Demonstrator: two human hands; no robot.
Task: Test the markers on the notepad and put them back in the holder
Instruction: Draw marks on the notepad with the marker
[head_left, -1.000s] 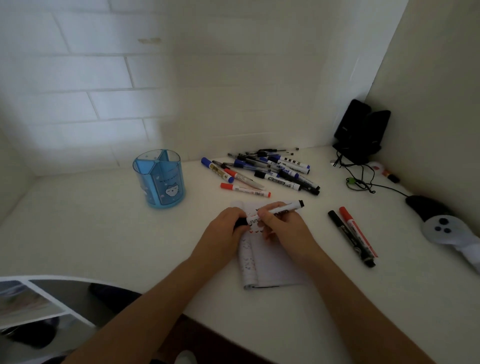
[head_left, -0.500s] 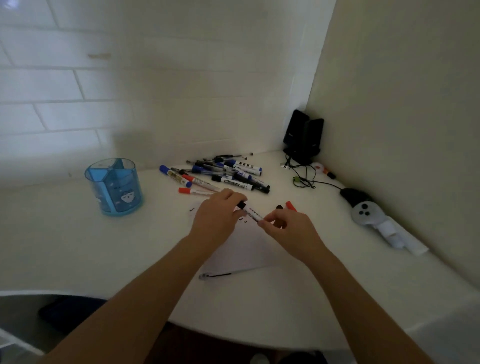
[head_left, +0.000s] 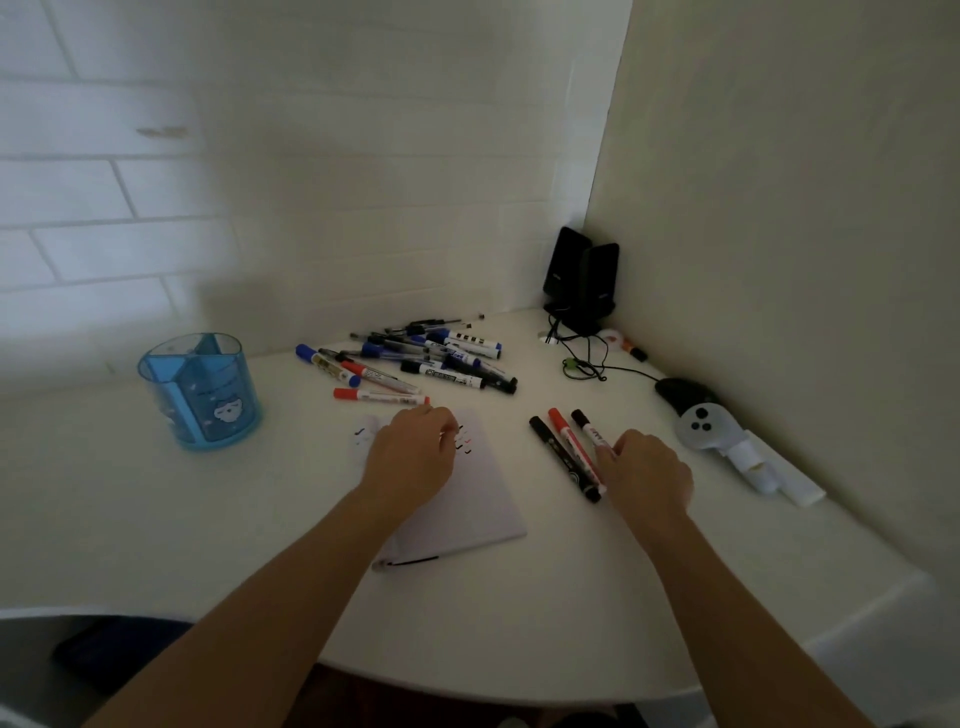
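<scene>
Obs.: my left hand (head_left: 410, 460) rests on the far end of the notepad (head_left: 467, 504), fingers loosely curled and nothing visible in them. I judge it is there to pin the page flat. Small black and red test marks (head_left: 464, 442) show just right of its fingertips.

My right hand (head_left: 649, 470) lies over the near end of a black-capped marker (head_left: 589, 428), which is flat on the tabletop (head_left: 519, 597). I cannot tell whether the fingers pinch it or only touch it. It lies just right of a red marker (head_left: 569, 441) and a black marker (head_left: 558, 457), all three roughly parallel. This looks like a "tested" row, kept well apart from the untested pile of markers (head_left: 436, 358) on the far side.

The holder (head_left: 208, 410), blue and divided into compartments, stands upright at far left, well apart from both groups. No marker is visible in it.

Judgement: testing is at an early stage, with most markers in the pile and returning them to the holder not yet begun.
</scene>
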